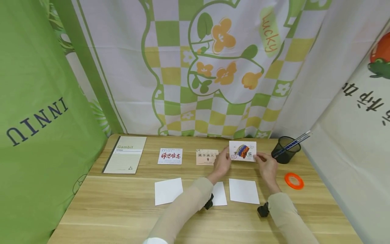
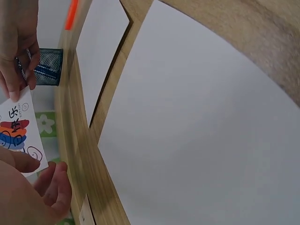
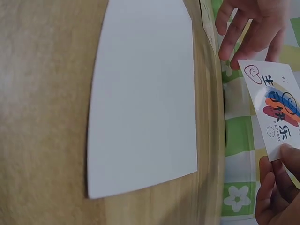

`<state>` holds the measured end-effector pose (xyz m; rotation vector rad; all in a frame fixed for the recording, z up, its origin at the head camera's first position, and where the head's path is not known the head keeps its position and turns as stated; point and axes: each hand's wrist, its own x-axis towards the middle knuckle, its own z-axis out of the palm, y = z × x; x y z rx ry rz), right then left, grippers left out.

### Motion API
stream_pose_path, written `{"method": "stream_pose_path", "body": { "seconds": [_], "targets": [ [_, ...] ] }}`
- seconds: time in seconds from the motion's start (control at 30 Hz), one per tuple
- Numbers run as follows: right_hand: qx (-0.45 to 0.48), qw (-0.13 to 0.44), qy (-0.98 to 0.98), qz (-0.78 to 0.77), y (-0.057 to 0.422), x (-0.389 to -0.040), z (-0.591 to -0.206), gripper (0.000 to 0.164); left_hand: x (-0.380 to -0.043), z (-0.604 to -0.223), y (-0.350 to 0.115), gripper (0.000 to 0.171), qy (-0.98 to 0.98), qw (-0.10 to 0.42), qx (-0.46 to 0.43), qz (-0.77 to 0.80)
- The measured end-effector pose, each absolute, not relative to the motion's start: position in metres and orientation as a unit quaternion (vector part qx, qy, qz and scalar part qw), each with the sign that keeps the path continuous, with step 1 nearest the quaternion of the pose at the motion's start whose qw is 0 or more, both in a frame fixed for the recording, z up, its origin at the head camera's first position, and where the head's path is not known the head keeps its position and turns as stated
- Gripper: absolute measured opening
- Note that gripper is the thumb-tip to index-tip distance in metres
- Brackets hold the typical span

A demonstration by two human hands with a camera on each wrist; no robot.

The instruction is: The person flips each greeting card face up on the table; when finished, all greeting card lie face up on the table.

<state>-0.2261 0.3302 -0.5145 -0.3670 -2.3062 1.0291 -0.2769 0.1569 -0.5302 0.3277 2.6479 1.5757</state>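
Note:
A small white greeting card (image 1: 242, 151) with painted blue, orange and red strokes and dark characters is held up over the table's back. My right hand (image 1: 268, 166) pinches its lower right corner, thumb on the printed face in the right wrist view. My left hand (image 1: 222, 163) is at the card's left edge, its fingers (image 3: 234, 35) spread and fairly straight, fingertips right at the edge. In the left wrist view the left thumb overlaps the card's printed face. Below lie white square sheets (image 1: 243, 191), one partly hidden under my left forearm.
Two printed cards, one with red characters (image 1: 170, 156) and one beige (image 1: 205, 158), lie left of the hands. A notebook (image 1: 124, 155) lies further left. At right stand a black mesh pen cup (image 1: 284, 150) and an orange tape roll (image 1: 294, 181). A patterned curtain (image 1: 219, 112) hangs behind.

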Motion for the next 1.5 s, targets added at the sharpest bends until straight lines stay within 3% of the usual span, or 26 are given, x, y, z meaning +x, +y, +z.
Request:
{"method": "stream_pose_path", "body": {
  "seconds": [0.2, 0.47, 0.73, 1.0, 1.23, 1.5],
  "targets": [
    [-0.145, 0.282, -0.864, 0.391, 0.330, -0.225, -0.516, 0.017, -0.276, -0.530, 0.160, 0.056, 0.872, -0.005, 0.118, 0.475],
    [-0.162, 0.260, -0.859, 0.410, 0.332, -0.227, -0.516, 0.018, -0.274, -0.526, 0.161, 0.042, 0.862, -0.017, 0.108, 0.494],
    [-0.167, 0.249, -0.840, 0.452, 0.337, -0.231, -0.513, 0.019, -0.278, -0.520, 0.164, 0.033, 0.847, 0.005, 0.103, 0.522],
    [-0.162, 0.208, -0.863, 0.431, 0.339, -0.228, -0.517, 0.026, -0.276, -0.525, 0.165, 0.038, 0.833, 0.047, 0.090, 0.543],
    [-0.151, 0.151, -0.885, 0.415, 0.340, -0.230, -0.522, 0.030, -0.277, -0.526, 0.165, 0.037, 0.831, 0.041, 0.083, 0.548],
    [-0.162, 0.145, -0.887, 0.408, 0.346, -0.226, -0.525, 0.026, -0.275, -0.530, 0.175, 0.036, 0.825, 0.060, 0.055, 0.560]
  ]
}}
